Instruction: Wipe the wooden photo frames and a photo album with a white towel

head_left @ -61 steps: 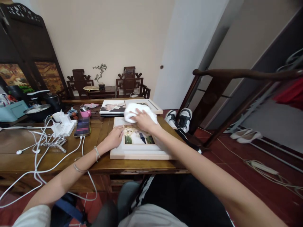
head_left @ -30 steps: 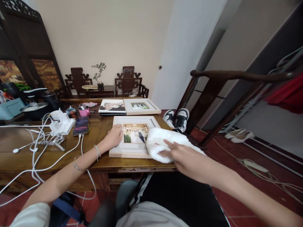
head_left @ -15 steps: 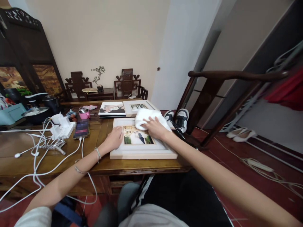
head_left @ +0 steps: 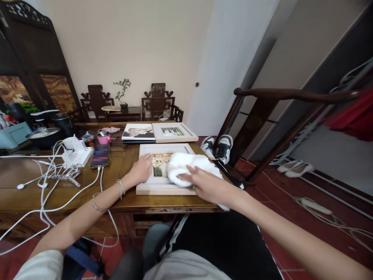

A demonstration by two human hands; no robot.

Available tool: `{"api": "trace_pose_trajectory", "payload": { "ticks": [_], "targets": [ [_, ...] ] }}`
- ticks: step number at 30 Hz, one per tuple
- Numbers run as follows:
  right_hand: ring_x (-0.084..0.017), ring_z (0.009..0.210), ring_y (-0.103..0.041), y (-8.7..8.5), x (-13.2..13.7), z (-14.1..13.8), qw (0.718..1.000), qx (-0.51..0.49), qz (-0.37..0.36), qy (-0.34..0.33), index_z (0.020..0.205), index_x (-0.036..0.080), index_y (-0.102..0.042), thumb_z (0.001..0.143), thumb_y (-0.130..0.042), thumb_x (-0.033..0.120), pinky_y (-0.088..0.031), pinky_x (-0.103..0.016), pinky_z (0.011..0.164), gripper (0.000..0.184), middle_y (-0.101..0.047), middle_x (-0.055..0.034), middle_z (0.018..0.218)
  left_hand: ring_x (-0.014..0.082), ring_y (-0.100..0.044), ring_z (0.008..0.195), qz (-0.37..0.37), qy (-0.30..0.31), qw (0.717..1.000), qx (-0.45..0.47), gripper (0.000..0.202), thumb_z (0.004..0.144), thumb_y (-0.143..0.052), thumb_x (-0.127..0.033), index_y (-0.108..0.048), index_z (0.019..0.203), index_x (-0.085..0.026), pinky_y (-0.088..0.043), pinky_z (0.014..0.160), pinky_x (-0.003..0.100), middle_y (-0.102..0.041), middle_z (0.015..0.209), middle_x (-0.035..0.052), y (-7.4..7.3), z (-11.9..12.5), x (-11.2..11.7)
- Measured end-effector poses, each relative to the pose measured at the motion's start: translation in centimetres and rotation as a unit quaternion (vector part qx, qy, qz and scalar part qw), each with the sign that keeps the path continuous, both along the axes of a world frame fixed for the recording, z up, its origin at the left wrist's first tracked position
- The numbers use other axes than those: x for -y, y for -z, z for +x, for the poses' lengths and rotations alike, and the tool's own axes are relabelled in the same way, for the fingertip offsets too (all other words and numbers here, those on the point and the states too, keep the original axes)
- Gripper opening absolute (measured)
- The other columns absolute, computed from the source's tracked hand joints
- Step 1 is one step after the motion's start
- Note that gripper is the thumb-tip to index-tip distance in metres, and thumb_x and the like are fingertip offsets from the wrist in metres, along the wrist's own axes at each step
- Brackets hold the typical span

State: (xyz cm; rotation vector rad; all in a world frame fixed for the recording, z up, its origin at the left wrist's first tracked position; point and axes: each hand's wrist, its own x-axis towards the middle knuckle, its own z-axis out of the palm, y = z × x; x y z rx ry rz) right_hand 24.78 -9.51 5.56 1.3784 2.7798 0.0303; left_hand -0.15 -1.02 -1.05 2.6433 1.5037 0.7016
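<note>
A picture frame with a pale wooden border and a photo inside lies flat on the wooden table. My left hand grips its left edge, fingers curled over the border. In my right hand is a white fluffy cloth, pressed down on the right half of the frame. The cloth hides much of the photo, and part of it hangs past the frame's lower right corner. Behind lies a second framed photo, beside a small stack of pictures.
White cables and a power strip spread over the left of the table, near a phone, a pink cup and a lidded pan. A wooden chair stands at the right, with another person's sneakers beside the table.
My right hand has drawn the cloth from the frame's upper right toward me, down over the photo's right part. My left hand stays at the left edge.
</note>
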Motion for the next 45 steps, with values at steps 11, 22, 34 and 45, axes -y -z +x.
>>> {"api": "trace_pose_trajectory", "payload": {
  "ticks": [11,22,34,45],
  "targets": [
    [-0.037,0.133,-0.031,2.7,-10.9,-2.5,0.99,0.038,0.128,0.048,0.131,0.018,-0.056,0.081,-0.041,0.003,-0.021,-0.058,0.104,0.054,-0.04,-0.0117,0.147,0.026,-0.038,0.133,-0.004,-0.005,1.0,-0.026,0.039,0.096,-0.028,-0.027,-0.042,0.13,-0.014,-0.039,0.108,0.046,-0.044,0.141,0.0155,0.6,-0.3,-0.6],
    [-0.025,0.103,-0.06,-3.4,2.3,0.4,0.99,-0.007,-0.142,-0.009,0.13,0.023,-0.058,0.077,-0.042,0.004,-0.043,-0.031,0.087,0.058,-0.066,-0.0111,0.108,0.0267,-0.042,0.13,0.006,-0.006,1.0,-0.018,0.034,0.093,-0.032,-0.021,-0.046,0.123,-0.013,-0.04,0.106,0.047,-0.048,0.137,0.0163,0.3,-0.1,-0.1],
    [-0.037,0.137,-0.027,1.1,-11.3,0.1,0.989,0.099,0.096,0.049,0.13,0.025,-0.056,0.075,-0.038,-0.003,-0.024,-0.064,0.102,0.065,-0.032,-0.0075,0.151,0.0259,-0.041,0.131,-0.007,0.002,1.0,-0.011,0.035,0.093,-0.033,-0.023,-0.047,0.124,-0.014,-0.04,0.106,0.047,-0.048,0.137,0.0153,0.6,-0.4,-0.7],
    [-0.023,0.099,-0.061,-4.1,1.3,1.3,0.992,0.059,-0.115,-0.012,0.115,0.025,-0.068,0.071,-0.037,-0.003,-0.043,-0.029,0.084,0.061,-0.07,-0.0074,0.103,0.0254,-0.046,0.126,0.004,-0.008,1.0,0.022,0.028,0.093,-0.033,-0.019,-0.053,0.113,-0.016,-0.041,0.105,0.048,-0.053,0.13,0.0141,0.3,0.0,-0.1]
  ]
}}
